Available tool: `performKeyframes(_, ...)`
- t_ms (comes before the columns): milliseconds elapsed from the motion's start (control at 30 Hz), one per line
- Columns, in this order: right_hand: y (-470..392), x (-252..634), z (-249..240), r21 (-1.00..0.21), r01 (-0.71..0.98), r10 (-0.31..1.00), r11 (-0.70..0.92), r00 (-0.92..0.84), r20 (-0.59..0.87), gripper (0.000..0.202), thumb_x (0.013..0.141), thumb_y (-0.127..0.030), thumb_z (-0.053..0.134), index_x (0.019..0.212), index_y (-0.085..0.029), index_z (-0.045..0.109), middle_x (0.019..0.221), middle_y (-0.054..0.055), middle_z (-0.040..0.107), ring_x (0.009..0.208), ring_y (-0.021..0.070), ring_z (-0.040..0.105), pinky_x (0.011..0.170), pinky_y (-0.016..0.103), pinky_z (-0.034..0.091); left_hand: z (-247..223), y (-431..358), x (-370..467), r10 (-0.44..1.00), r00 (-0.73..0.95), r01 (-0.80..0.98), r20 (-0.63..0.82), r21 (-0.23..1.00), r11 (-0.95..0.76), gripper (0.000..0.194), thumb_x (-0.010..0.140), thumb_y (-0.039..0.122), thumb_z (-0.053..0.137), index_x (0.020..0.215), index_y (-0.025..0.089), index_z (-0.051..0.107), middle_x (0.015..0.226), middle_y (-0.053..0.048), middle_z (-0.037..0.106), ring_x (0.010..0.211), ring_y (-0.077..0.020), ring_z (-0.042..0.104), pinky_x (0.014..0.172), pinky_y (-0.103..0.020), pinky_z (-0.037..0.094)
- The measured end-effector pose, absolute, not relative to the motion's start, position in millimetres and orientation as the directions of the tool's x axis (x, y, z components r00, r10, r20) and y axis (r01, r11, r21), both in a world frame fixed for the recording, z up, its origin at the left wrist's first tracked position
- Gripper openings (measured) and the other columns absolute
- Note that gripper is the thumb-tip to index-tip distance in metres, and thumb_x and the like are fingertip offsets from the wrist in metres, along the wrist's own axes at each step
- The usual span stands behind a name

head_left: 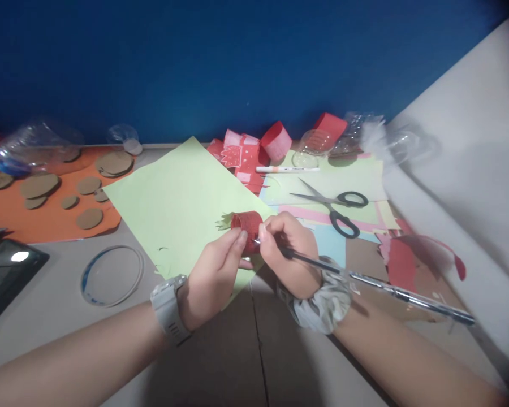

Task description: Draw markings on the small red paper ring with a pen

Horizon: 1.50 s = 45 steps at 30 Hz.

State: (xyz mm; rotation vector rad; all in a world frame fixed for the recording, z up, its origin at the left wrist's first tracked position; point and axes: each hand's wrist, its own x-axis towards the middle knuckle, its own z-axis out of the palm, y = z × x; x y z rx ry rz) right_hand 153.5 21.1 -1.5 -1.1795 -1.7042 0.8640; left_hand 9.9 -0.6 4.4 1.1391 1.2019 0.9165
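A small red ribbed cylinder (246, 224) with a green leafy fringe (224, 221) at its left end is held over the light green sheet (165, 198). My left hand (214, 271) grips the cylinder from below left, thumb on its side. My right hand (290, 251) is closed round a long dark pen (322, 263), whose tip meets the cylinder's lower right side. The pen's silvery back end extends to the lower right. My left palm hides the cylinder's lower part.
Open black-handled scissors (333, 204) and a white marker (287, 169) lie on coloured paper at right. Red paper pieces (241, 155) stand behind. At left are cardboard discs (40, 185) on orange paper (8, 217), a tape ring (111, 276) and a dark device (8, 277).
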Motion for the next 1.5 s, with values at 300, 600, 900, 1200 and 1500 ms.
performKeyframes(300, 21.1, 153.1, -0.5, -0.904, 0.319, 0.952, 0.284, -0.211, 0.224, 0.022, 0.088, -0.024, 0.054, 0.069, -0.023, 0.043, 0.061, -0.004, 0.049, 0.056, 0.0115, 0.045, 0.052, 0.025, 0.038, 9.4, 0.6, 11.8, 0.967, 0.118, 0.080, -0.226, 0.973, 0.218, 0.024, 0.096, 0.029, 0.044, 0.078, 0.019, 0.057, 0.077, 0.000, 0.063, 0.075, -0.0147, 0.062, 0.067, -0.021, 0.057)
performKeyframes(600, 21.7, 155.2, -2.7, -0.897, 0.331, 0.949, 0.292, -0.213, 0.231, 0.021, 0.090, -0.025, 0.052, 0.071, -0.022, 0.043, 0.062, -0.004, 0.049, 0.055, 0.0111, 0.043, 0.052, 0.025, 0.036, 9.5, 0.7, 14.2, 0.946, 0.102, 0.053, -0.309, 0.951, 0.305, 0.023, 0.096, 0.032, 0.046, 0.081, 0.018, 0.057, 0.081, -0.001, 0.062, 0.077, -0.0154, 0.064, 0.069, -0.022, 0.056)
performKeyframes(900, 22.9, 155.5, -2.9, -0.906, 0.308, 0.944, 0.289, -0.247, 0.217, 0.023, 0.089, -0.025, 0.053, 0.069, -0.022, 0.042, 0.062, -0.004, 0.048, 0.057, 0.0119, 0.044, 0.054, 0.026, 0.037, 8.8, -0.1, 12.3, 0.957, 0.125, 0.047, -0.262, 0.965, 0.258, 0.026, 0.096, 0.033, 0.045, 0.077, 0.019, 0.055, 0.076, 0.001, 0.059, 0.073, -0.0142, 0.061, 0.070, -0.022, 0.056)
performKeyframes(1200, 22.4, 157.4, -1.7, -0.895, 0.322, 0.932, 0.308, -0.290, 0.216, 0.025, 0.089, -0.024, 0.052, 0.067, -0.022, 0.041, 0.063, -0.003, 0.048, 0.058, 0.0122, 0.045, 0.055, 0.026, 0.037, 8.6, 0.9, 11.0, 0.965, 0.140, 0.050, -0.221, 0.975, 0.216, 0.025, 0.097, 0.027, 0.045, 0.074, 0.020, 0.051, 0.072, 0.003, 0.056, 0.073, -0.0114, 0.058, 0.067, -0.016, 0.054)
performKeyframes(1500, 22.9, 156.0, -3.6, -0.901, 0.315, 0.942, 0.298, -0.247, 0.225, 0.022, 0.090, -0.023, 0.053, 0.070, -0.022, 0.043, 0.063, -0.004, 0.047, 0.057, 0.0114, 0.043, 0.054, 0.026, 0.036, 5.6, -0.8, 11.5, 0.957, 0.158, 0.050, -0.242, 0.970, 0.237, 0.025, 0.098, 0.033, 0.042, 0.082, 0.019, 0.055, 0.079, 0.001, 0.060, 0.073, -0.0129, 0.060, 0.068, -0.020, 0.055)
